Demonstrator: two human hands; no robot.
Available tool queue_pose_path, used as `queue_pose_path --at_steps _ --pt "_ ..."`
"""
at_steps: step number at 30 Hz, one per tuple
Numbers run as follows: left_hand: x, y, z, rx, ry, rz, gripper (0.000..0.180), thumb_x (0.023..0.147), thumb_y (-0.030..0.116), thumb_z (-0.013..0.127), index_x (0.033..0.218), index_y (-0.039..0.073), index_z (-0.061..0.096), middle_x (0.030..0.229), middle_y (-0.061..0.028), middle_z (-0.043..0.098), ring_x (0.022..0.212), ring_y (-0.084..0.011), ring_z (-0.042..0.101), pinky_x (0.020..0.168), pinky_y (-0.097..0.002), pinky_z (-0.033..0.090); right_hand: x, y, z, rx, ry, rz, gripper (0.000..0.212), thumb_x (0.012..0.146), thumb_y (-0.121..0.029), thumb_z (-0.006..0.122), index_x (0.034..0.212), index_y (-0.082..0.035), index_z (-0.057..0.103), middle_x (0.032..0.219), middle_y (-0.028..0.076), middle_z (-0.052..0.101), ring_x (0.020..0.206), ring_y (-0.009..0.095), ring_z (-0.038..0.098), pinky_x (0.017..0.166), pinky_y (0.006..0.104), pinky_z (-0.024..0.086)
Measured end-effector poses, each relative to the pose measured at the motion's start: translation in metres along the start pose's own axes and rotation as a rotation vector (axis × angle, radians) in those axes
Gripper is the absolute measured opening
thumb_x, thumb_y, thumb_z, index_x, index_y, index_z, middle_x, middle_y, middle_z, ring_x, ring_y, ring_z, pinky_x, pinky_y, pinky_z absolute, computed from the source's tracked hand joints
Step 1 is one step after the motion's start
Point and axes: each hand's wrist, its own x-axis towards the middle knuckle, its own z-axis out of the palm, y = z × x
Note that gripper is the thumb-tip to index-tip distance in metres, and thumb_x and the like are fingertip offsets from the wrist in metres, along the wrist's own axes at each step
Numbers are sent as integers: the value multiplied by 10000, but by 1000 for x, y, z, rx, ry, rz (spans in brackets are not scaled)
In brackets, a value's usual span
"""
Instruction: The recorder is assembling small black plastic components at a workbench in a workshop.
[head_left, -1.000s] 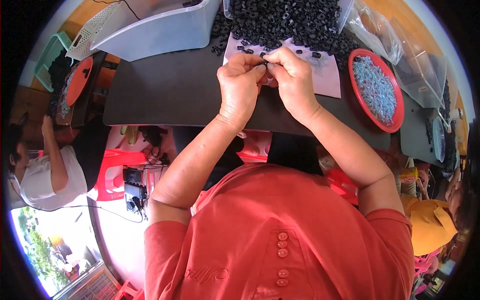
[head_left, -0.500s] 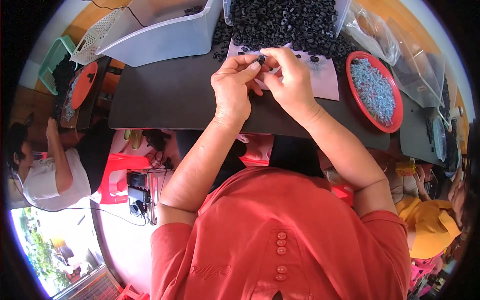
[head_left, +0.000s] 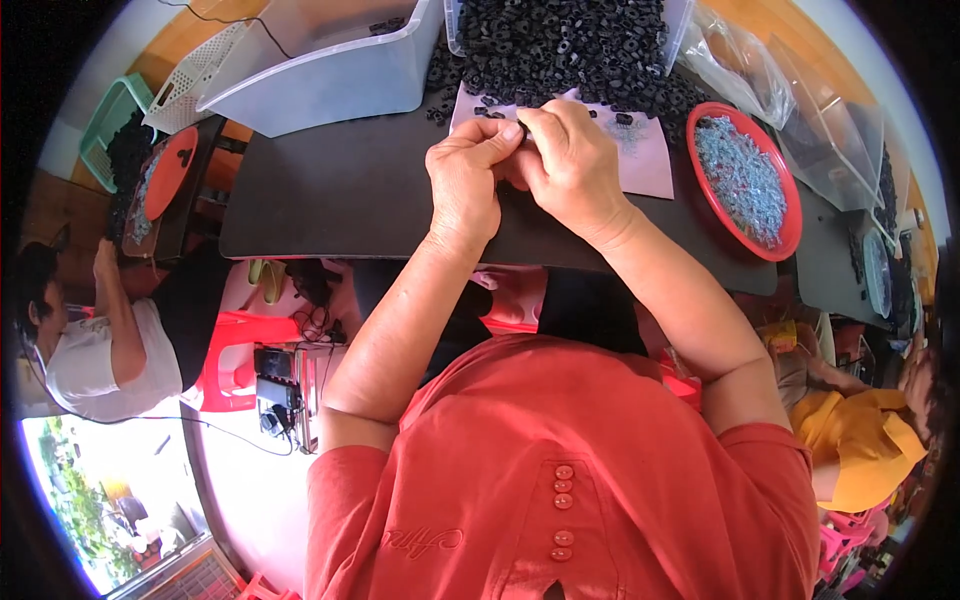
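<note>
Both forearms slant inward, the curled left fingers meeting the curled right fingers.

"How many hands did you have out?"
"My left hand and my right hand made two."
"And on your table?"
"I counted one red bowl and one pink sheet."
"Black pieces?"
"Too many for me to count."
"Baskets?"
"Two."
"Other people?"
"I saw at least two, and five buttons on my shirt."

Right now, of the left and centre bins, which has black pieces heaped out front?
The centre bin: black pieces spread from it onto the pink sheet. The left bin shows only a few, inside.
</note>
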Motion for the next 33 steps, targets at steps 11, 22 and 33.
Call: queue_pose_path --at_steps 11,22,33 --pt "-6 4 -1 63 1 -15 91 878 29 627 854 -57 644 744 -77 632 567 -138 569 520 -258 466 -3 0 0 -48 17 -61 237 633 -126 675 739 -71 471 740 80 493 672 264 539 521 354 463" --pt "-15 15 3 72 -114 -32 140 906 70 605 895 -66 635 740 -110 644 581 -182 607 492 -279 490 -2 -5 -11 -24 17 -6 250 635 -147 708 781 -76 518 779 68 536 695 259 570 516 359 477" --pt "58 154 1 866 154 750 187 833 134 689 935 -24 695 761 -83 679 634 -129 608 566 -241 463 1 88 -72 -179 -539 177 151 742 -104 630 867 -135 709 896 46 654 876 280 635 702 425 515"
